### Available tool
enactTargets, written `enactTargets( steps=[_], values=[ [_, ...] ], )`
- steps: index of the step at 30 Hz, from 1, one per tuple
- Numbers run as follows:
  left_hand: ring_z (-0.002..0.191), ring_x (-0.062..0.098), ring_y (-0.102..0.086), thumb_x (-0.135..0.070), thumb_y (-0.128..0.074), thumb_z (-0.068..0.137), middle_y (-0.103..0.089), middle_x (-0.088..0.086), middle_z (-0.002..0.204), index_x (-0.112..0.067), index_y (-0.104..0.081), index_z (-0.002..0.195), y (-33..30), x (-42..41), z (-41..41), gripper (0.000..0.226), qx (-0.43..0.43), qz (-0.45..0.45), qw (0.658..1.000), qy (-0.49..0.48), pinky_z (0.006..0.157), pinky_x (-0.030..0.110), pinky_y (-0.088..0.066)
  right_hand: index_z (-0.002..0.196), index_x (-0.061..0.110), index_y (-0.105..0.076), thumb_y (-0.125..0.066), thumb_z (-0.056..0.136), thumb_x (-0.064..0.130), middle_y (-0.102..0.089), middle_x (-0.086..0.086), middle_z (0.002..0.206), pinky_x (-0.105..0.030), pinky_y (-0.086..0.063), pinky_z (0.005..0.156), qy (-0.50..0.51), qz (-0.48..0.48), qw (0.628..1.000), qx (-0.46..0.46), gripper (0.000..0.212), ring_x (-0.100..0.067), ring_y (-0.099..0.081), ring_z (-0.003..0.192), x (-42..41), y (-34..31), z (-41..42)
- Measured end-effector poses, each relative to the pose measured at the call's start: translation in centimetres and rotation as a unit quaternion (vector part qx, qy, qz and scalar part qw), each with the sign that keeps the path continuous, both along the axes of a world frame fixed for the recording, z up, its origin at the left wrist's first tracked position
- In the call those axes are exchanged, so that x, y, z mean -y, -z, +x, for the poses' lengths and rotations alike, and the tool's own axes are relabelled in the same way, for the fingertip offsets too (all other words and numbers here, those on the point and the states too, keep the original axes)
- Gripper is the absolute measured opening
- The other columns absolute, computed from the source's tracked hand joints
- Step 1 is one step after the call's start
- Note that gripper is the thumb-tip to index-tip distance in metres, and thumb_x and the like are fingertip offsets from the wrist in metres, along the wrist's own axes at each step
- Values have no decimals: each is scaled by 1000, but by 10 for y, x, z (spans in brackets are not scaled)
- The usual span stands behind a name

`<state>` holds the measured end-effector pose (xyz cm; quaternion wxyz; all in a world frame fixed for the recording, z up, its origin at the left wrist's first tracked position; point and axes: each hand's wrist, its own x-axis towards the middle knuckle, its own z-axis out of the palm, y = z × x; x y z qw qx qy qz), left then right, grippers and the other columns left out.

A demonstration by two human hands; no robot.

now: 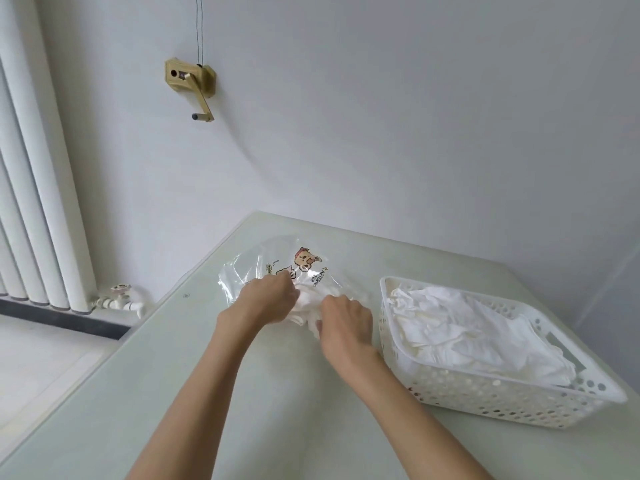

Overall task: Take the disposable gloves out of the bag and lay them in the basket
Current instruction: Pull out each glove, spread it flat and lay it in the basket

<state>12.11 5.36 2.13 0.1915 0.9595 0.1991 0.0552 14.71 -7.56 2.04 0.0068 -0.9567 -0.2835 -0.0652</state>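
A clear plastic bag (277, 261) printed with a cartoon dog lies flat on the pale green table (207, 393). My left hand (266, 299) grips the bag's near edge at its mouth. My right hand (346, 323) pinches a bunch of thin white disposable gloves (306, 306) at the bag's opening, between the two hands. To the right stands a white perforated basket (485, 400). Crumpled white gloves (467, 334) fill most of the basket. How many gloves are still inside the bag is hidden by my hands.
The table's left edge runs diagonally, with a white radiator (38, 202) and its valve (121, 296) beyond it on the left. A brass crank handle (194, 84) is mounted on the wall behind. The basket sits close to the table's right side.
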Motion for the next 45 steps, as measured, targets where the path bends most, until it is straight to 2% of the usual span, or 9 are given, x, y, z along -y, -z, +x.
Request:
enactTargets(
  steps=[8,16,23,29,32,36,40,43,45],
  values=[
    [93,28,-55,-33,-52,92,-59,3,95,-18,-57,95,-4,2,0,16,37,-52,997,-31,74,30,-37,83,28,-71,-64,86,32,-64,9,86,-25,-43,70,-57,229,970,-63,8,-16,-62,84,35,-21,2],
    [101,21,-60,-51,-64,81,-66,-8,108,-35,-54,76,-6,-2,1,19,48,-74,996,-28,74,29,-40,79,27,-55,-57,94,20,-71,8,78,-27,-48,70,-107,428,888,-128,16,-5,-70,73,49,-37,14],
    [109,17,-58,-37,-69,83,-64,-11,118,-30,-63,105,-1,-13,-2,24,58,-78,995,-14,87,32,-44,88,11,-55,-54,96,14,-73,-1,85,-25,-54,66,-136,558,807,-134,9,-13,-72,71,65,-60,16],
    [127,1,-45,-15,-68,82,-48,-18,137,-37,-52,127,-32,-7,-16,52,53,-244,945,213,102,22,-37,91,11,-53,-49,99,13,-72,-3,82,-21,-55,64,-124,608,751,-224,10,-18,-73,71,64,-65,12],
    [124,-8,-43,-27,-76,65,-53,-23,130,-40,-49,131,-32,-3,-18,73,21,-184,948,258,105,23,-36,94,11,-50,-45,101,15,-75,-4,90,-19,-53,65,-143,646,705,-257,9,-16,-71,73,64,-69,9],
    [97,-5,-63,-35,-71,84,-71,-17,98,-24,-72,98,-27,4,-11,19,167,-183,952,181,96,36,-49,92,14,-53,-48,99,18,-75,-3,90,-18,-51,61,-131,674,677,-266,10,-13,-69,72,67,-71,10],
    [95,1,-65,-40,-58,92,-71,-14,99,-21,-76,92,-39,11,-15,27,235,-234,932,145,90,26,-48,100,16,-57,-56,95,29,-68,6,87,-23,-56,71,-48,663,712,-228,14,-10,-70,75,72,-66,23],
    [82,-1,-61,-40,-55,94,-67,-13,95,-17,-76,86,-44,14,-15,32,243,-281,921,116,74,16,-41,130,28,-45,-63,71,62,-63,8,105,-29,-47,95,-49,487,823,-288,71,-6,-61,101,77,-61,24],
    [68,3,-56,-34,-53,96,-69,-4,81,-12,-75,81,-44,17,-16,34,233,-303,915,126,69,18,-41,144,33,-29,-71,70,58,-57,7,119,-23,-37,93,-48,385,874,-294,89,-6,-51,114,72,-54,19]
  ],
)
